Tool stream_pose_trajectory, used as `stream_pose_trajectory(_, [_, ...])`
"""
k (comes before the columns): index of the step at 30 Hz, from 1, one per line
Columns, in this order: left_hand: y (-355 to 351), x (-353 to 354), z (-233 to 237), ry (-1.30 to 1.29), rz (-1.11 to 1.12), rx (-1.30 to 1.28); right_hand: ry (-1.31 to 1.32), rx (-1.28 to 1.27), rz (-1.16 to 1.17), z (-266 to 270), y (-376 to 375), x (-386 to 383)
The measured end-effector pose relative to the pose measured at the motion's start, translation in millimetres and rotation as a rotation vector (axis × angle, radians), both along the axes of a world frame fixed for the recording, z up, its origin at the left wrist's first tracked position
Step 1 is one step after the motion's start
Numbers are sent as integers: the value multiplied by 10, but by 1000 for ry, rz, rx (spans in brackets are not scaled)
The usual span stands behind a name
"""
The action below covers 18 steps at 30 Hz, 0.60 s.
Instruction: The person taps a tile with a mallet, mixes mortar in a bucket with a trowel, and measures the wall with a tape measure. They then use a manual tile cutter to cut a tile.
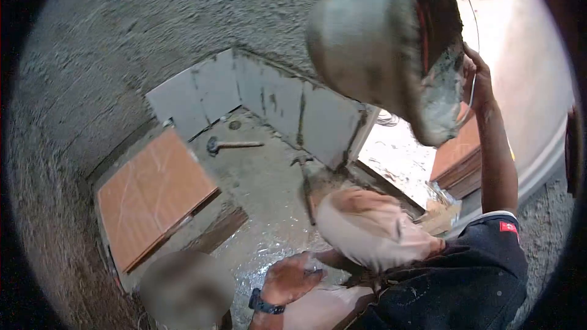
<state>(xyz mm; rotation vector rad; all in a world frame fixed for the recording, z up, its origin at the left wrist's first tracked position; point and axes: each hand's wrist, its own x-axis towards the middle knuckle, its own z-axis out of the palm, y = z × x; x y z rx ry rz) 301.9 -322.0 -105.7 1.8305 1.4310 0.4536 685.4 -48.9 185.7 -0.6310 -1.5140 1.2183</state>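
Note:
A cement-crusted bucket is lifted at the upper right, tipped on its side with its mouth facing right. My right hand is closed on its rim, beside the thin wire handle; wet grey mortar coats the inside lip. My left hand, with a dark watch on the wrist, is low over my leg. Its fingers are loosely bent and partly blurred, and nothing shows in them. Near my knee lies a hammer on the floor.
Another hammer with a wooden handle lies on the wet floor. Orange-brown tiles are stacked at left, near a blurred round grey object. White tiles line the lower rough cement wall. More brown tiles sit by the doorway.

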Motion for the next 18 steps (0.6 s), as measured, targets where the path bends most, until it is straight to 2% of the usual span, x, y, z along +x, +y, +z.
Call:
stream_pose_trajectory(1, [49,25,-8,-51,-6,-5,-52,66,-156,-3,151,454])
stream_pose_trajectory(3, [106,68,119,-27,-25,-9,-132,-5,-310,119,-14,777])
stream_pose_trajectory(5, [130,108,309,-45,0,-70,-120,-215,-349,167,-26,1306])
stream_pose_trajectory(6, [154,122,323,-40,-5,-75,-116,-221,-354,137,-11,1501])
stream_pose_trajectory(8, [184,148,336,-21,-15,-50,-314,-284,-401,41,2,1979])
stream_pose_trajectory(10, [258,198,472,-13,-18,-115,-332,-494,-434,-122,66,2231])
stream_pose_trajectory(13, [373,247,484,-5,0,-195,-392,-482,-701,-501,-6,1746])
stream_pose_trajectory(15, [397,278,453,2,10,-224,-586,-599,-759,-927,366,2066])
stream_pose_trajectory(16, [490,316,502,4,77,-359,-691,-677,-864,-1446,835,2444])
stream_pose_trajectory(17, [503,326,513,-11,151,-489,-676,-689,-853,-1674,999,2456])
stream_pose_trajectory(18, [532,336,534,10,159,-491,-588,-681,-907,-1869,1127,2430])
